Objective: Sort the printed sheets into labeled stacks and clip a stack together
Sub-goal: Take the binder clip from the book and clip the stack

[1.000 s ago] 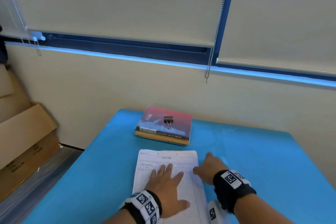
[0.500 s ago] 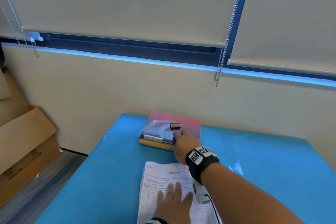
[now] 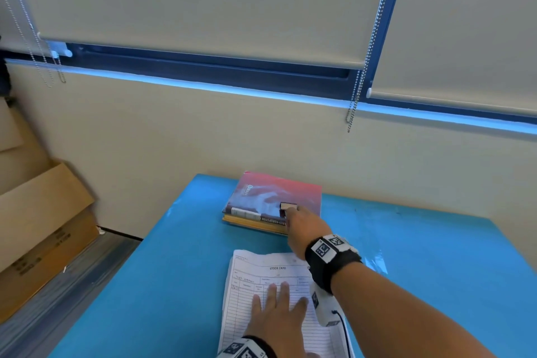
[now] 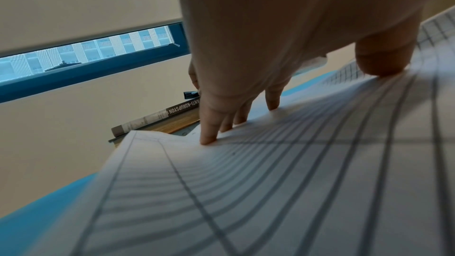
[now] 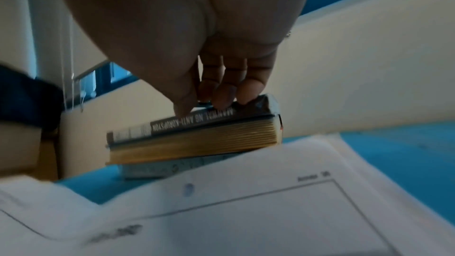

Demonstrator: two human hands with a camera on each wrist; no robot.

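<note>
Sheets (image 3: 279,293) pinned flat on bench (image 3: 436,285) by L hand (image 3: 279,320), fingers straight, prob. to stop shifting. R hand (image 3: 305,227) at clip (image 3: 288,206) on books (image 3: 273,197); grip cannot be told.

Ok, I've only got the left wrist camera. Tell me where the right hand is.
Observer: Head view shows the right hand stretched out to the binder clip on top of the red book, fingertips at the clip.
Operator: Confirm it has a grip.
Observer: Can't confirm. In the right wrist view the fingers curl down onto the book's top edge and hide the clip.
Operator: Read me the heading on the sheet under the left hand.
Observer: Head view reads STOCK CARD on the top sheet; the left hand lies flat on it.
</note>
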